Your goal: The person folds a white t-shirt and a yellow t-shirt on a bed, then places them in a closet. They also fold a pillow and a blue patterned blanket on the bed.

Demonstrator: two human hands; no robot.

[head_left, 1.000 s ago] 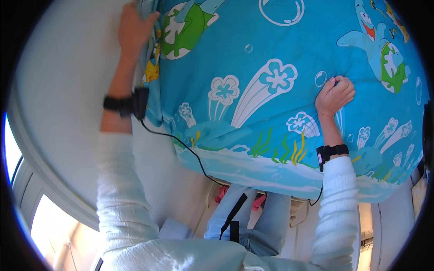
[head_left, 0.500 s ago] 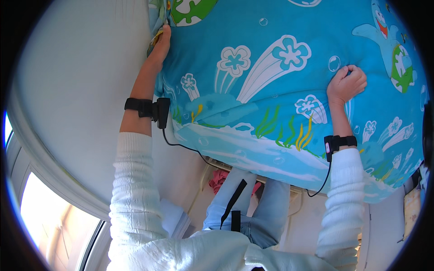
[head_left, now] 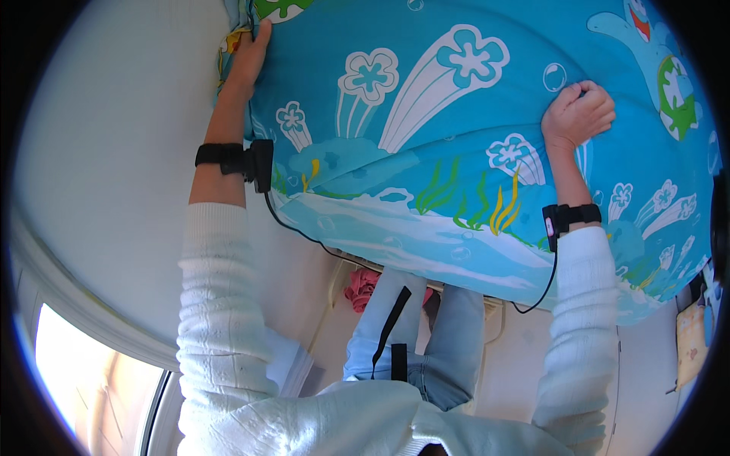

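Observation:
A blue bed sheet [head_left: 456, 99] with sea pictures, white flower shapes and green and yellow weeds covers a mattress, and shallow creases run across it. At its far left edge, beside the pale wall, my left hand [head_left: 247, 61] grips bunched patterned cloth; the thumb lies on top and the fingertips are hidden. My right hand [head_left: 578, 114] is closed in a fist, resting on the sheet toward the right. The cloth wrinkles round it, with no fold seen between the fingers.
The pale wall [head_left: 129, 137] runs close along the left side, above a bright window [head_left: 84, 372]. A pink cloth item [head_left: 362, 289] lies below the near edge, by my legs. Black straps with thin cables hang from both wrists. A yellowish patterned cloth [head_left: 690, 342] is at the far right.
The view has shifted a little, so the sheet appears lower left to right and higher up. My left hand remains at the left edge, its thumb more visible. My right fist stays on the sheet.

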